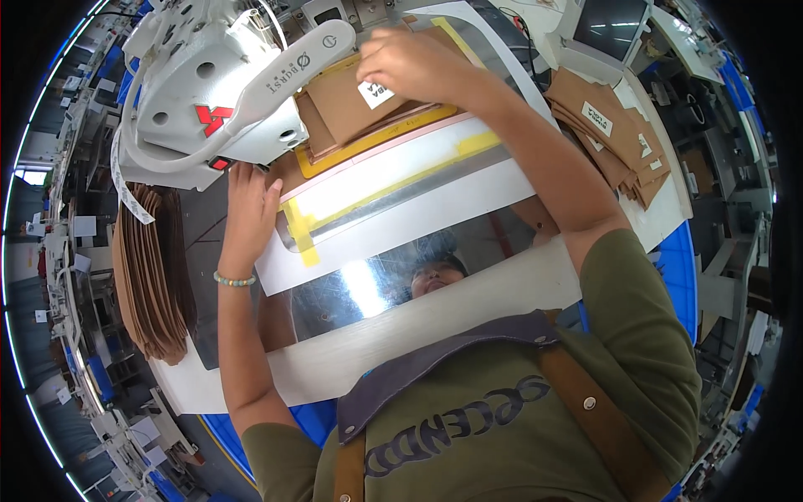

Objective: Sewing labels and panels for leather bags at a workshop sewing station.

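Right hand (pixel 408 67) touches a flat, brown, white-labelled panel (pixel 341 107).

Olive short-sleeved shirt (pixel 493 448), brown straps (pixel 565 372) with metal snaps (pixel 590 403), dark flap (pixel 435 353), beaded bracelet (pixel 235 280)

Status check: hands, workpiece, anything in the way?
Right hand at labelled brown panel. Left hand near yellow-edged template's left end. Panel over template, white label up. White sewing machine head close left.
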Action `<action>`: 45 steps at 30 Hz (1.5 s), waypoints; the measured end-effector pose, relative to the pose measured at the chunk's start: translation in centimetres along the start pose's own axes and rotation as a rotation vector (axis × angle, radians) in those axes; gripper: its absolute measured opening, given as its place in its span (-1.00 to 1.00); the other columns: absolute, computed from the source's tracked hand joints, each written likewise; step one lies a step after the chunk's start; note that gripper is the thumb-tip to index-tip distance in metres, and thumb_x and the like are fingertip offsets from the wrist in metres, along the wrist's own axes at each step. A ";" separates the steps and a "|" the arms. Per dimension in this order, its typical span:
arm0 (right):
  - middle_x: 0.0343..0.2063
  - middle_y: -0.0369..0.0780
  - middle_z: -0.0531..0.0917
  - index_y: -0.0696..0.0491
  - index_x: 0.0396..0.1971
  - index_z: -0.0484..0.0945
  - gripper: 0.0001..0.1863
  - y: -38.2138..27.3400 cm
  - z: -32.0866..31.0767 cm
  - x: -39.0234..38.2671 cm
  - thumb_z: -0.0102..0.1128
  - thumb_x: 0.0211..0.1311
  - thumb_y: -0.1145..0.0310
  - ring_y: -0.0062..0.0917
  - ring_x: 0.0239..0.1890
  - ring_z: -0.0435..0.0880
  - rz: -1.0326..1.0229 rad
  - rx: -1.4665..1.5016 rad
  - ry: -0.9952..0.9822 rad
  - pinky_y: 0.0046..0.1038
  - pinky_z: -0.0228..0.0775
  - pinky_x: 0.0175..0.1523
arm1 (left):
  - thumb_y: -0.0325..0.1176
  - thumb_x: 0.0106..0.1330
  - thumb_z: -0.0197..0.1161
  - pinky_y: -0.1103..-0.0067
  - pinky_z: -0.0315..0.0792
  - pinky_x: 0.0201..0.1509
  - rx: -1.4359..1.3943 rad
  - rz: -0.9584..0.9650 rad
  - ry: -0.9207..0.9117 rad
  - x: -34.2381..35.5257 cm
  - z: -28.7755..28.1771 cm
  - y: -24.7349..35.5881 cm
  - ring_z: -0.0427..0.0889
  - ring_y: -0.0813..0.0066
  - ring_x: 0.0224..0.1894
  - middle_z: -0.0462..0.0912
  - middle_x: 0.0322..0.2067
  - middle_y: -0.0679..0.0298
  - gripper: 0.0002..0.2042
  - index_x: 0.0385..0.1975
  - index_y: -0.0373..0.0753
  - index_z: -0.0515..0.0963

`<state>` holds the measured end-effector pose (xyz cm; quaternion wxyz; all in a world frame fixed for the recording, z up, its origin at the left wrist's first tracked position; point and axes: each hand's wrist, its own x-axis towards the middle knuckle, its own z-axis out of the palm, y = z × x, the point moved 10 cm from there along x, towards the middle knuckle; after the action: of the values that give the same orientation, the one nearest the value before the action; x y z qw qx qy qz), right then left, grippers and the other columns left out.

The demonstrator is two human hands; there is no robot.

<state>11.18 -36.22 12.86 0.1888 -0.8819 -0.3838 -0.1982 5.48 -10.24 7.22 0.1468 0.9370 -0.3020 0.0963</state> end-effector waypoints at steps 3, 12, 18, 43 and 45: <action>-0.26 -0.31 0.70 0.02 -0.26 0.82 -0.88 -0.3 3.0 0.1 0.32 0.32 0.43 -0.36 -0.04 0.62 0.032 -0.157 0.026 -0.31 0.57 0.12 | -0.29 0.57 0.09 0.03 0.21 0.50 0.002 0.025 -0.056 1.2 1.4 0.9 0.34 -0.29 0.36 0.44 0.27 -0.25 -0.56 0.24 -0.55 0.48; -0.31 -0.31 0.70 0.04 -0.40 0.78 -0.91 -1.6 4.3 -0.3 0.40 0.05 0.48 -0.38 -0.01 0.63 -0.041 -0.236 0.170 -0.31 0.56 0.08 | -0.23 0.63 0.05 0.07 0.19 0.55 -0.048 -0.064 -0.172 2.9 4.1 -0.6 0.37 -0.29 0.39 0.43 0.42 -0.23 -0.53 0.37 -0.41 0.52; -0.27 -0.30 0.73 0.04 -0.42 0.77 -0.90 -1.3 5.9 0.0 0.40 0.00 0.47 -0.37 0.06 0.64 0.015 -0.240 0.125 -0.30 0.54 0.12 | -0.31 0.66 -0.01 0.24 0.07 0.71 -0.183 0.071 -0.168 5.4 3.9 1.9 0.21 0.03 0.63 0.28 0.61 0.24 -0.51 0.56 -0.11 0.37; 0.27 -0.25 0.68 -0.18 0.13 0.81 -0.54 -4.1 8.3 -1.1 0.18 0.34 0.54 -0.31 0.36 0.55 -0.140 0.228 -0.159 -0.22 0.27 0.50 | -0.40 0.64 0.12 0.32 0.07 0.71 -0.236 0.120 -0.089 7.7 3.6 -0.4 0.33 0.25 0.58 0.46 0.52 0.28 -0.59 0.44 -0.11 0.55; 0.30 -0.25 0.66 -0.21 0.15 0.81 -0.51 -4.4 8.4 -1.1 0.17 0.34 0.56 -0.31 0.38 0.53 -0.153 0.228 -0.162 -0.22 0.26 0.51 | -0.37 0.60 0.17 0.32 0.08 0.71 -0.250 0.129 -0.079 8.1 3.7 -1.0 0.35 0.25 0.58 0.46 0.52 0.25 -0.55 0.46 -0.16 0.51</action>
<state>8.94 -30.03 5.95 0.2405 -0.8360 -0.4840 -0.0952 12.92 -15.08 5.70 0.2437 0.8932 -0.3766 0.0303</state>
